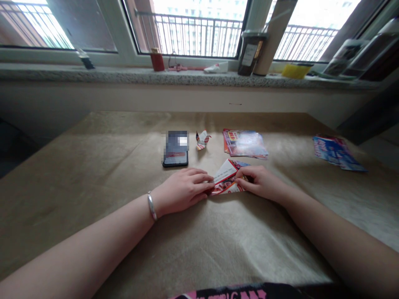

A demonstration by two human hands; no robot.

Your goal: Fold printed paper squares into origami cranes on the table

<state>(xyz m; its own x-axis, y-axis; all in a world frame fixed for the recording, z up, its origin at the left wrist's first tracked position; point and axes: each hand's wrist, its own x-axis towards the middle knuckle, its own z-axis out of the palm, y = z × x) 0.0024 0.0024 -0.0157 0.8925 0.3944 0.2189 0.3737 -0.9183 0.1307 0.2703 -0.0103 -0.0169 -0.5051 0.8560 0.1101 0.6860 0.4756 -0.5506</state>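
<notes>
A folded sheet of printed paper (226, 177), red and white, lies on the tan-covered table (93, 166) between my hands. My left hand (183, 189), with a silver bracelet at the wrist, lies palm down with its fingers held together and their tips pressing the paper's left edge. My right hand (260, 182) is curled, and its fingertips pinch the paper's right side. Just beyond the paper sit a small folded paper figure (202, 139) and a dark phone (176, 149).
A stack of printed sheets (245, 143) lies behind the paper, and another printed sheet (338, 153) is far right. The stone windowsill (124, 75) holds a red cup (157, 60), a dark jar (250, 53), a yellow object (295, 70) and other items.
</notes>
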